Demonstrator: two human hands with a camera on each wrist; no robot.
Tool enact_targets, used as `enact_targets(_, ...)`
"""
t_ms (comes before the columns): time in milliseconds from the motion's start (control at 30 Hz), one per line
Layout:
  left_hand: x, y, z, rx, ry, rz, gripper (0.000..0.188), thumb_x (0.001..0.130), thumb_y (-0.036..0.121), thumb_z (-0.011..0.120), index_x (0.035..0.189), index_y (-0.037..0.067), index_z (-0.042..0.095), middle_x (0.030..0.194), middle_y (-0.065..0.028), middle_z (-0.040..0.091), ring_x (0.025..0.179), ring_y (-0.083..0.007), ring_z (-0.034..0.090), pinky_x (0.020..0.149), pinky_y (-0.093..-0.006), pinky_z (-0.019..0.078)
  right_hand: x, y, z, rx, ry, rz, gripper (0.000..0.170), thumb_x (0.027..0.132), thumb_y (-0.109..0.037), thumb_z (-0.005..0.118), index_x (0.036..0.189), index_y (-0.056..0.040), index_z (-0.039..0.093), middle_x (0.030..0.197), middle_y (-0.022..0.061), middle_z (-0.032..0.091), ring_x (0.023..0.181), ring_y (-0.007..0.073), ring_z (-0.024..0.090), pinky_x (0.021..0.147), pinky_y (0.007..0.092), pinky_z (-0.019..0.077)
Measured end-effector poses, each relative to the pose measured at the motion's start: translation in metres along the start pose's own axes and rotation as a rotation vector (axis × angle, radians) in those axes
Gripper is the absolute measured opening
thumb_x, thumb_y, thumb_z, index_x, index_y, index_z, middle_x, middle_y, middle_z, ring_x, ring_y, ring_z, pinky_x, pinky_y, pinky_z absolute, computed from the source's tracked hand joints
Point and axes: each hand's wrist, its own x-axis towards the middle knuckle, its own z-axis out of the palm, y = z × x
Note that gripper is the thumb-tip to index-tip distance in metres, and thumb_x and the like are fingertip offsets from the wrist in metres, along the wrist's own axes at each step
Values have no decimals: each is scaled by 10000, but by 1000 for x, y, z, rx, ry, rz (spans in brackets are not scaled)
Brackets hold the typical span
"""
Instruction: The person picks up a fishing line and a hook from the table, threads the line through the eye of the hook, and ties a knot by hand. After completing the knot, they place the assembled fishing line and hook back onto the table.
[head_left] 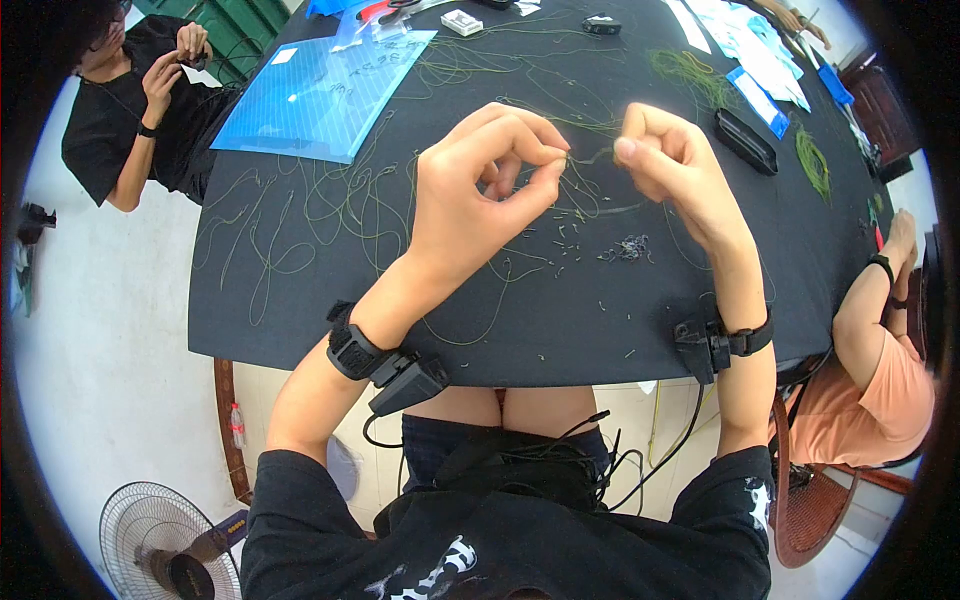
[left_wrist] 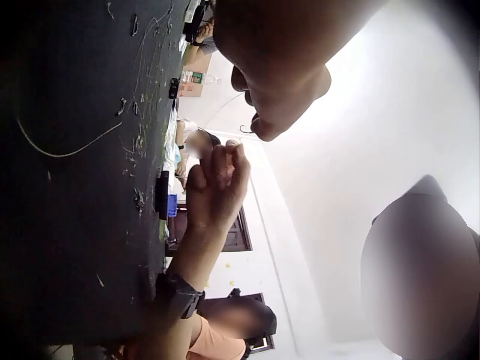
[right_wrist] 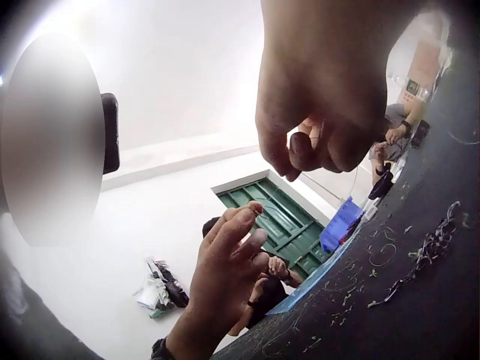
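Above the black table, my left hand [head_left: 480, 180] pinches a small fish hook [left_wrist: 245, 129] between thumb and index fingertips, its curved end sticking out in the left wrist view. Thin green fishing line [head_left: 590, 158] runs near the fingertips toward my right hand [head_left: 670, 165]. That right hand holds the line with thumb pressed against curled fingers; much of the line is hidden inside the fist. Below the hands lies a small heap of dark hook-like bits [head_left: 630, 248], with short line clippings [head_left: 568, 240] scattered beside it.
Loose lengths of line [head_left: 270, 250] spread over the table's left side, near a blue folder [head_left: 320, 95]. To the right are a green line bundle [head_left: 695, 80], a line coil [head_left: 812, 165] and a black case [head_left: 745, 140]. Other people sit at both sides.
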Motion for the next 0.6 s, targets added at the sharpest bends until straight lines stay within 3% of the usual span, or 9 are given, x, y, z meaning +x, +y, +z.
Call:
enact_targets(100,-2,-3,2,-182,-43,-119,48,804,-6,647,813,36,625,952,-48,641,720,-25,539,546,-151,400,3,3,0,-61,66,66,224,883,-251,619,790,-56,560,622,-81,457,570,6,368,492,192,276)
enact_targets(233,-1,-6,1,-291,-66,-176,20,834,11,646,827,19,628,971,-69,634,778,-47,566,637,-164,436,4,14,8,-126,-40,100,219,885,-253,618,815,-47,595,631,-73,503,575,12,413,510,193,314)
enact_targets(400,0,-12,0,-328,-17,-206,21,835,9,648,854,9,639,980,-75,637,832,-71,583,701,-189,461,1,14,22,-124,-138,75,196,877,-219,633,803,-43,586,631,-71,506,586,12,423,521,190,333)
enact_targets(433,0,-13,0,-322,-13,-213,25,835,10,649,859,7,642,982,-77,638,843,-75,586,712,-193,465,0,13,25,-109,-153,34,186,876,-198,637,792,-45,575,611,-80,472,565,7,389,505,193,299)
enact_targets(500,1,-17,3,-341,44,-172,26,800,6,663,822,17,655,955,-56,659,635,0,412,549,-155,345,-3,11,31,-80,-181,-48,178,875,-158,647,769,-49,552,571,-98,405,522,-3,322,471,198,231)
enact_targets(533,2,-19,5,-351,71,-151,29,782,4,670,803,22,661,941,-45,669,531,37,325,467,-136,285,-4,10,33,-68,-189,-54,150,867,-125,649,768,-50,566,584,-89,426,530,-4,336,475,193,243)
enact_targets(600,1,-20,5,-338,68,-156,35,781,1,672,810,21,666,940,-50,672,532,37,324,465,-137,277,-7,3,34,-67,-196,-78,142,866,-126,650,772,-50,577,595,-84,440,535,-3,344,480,188,252)
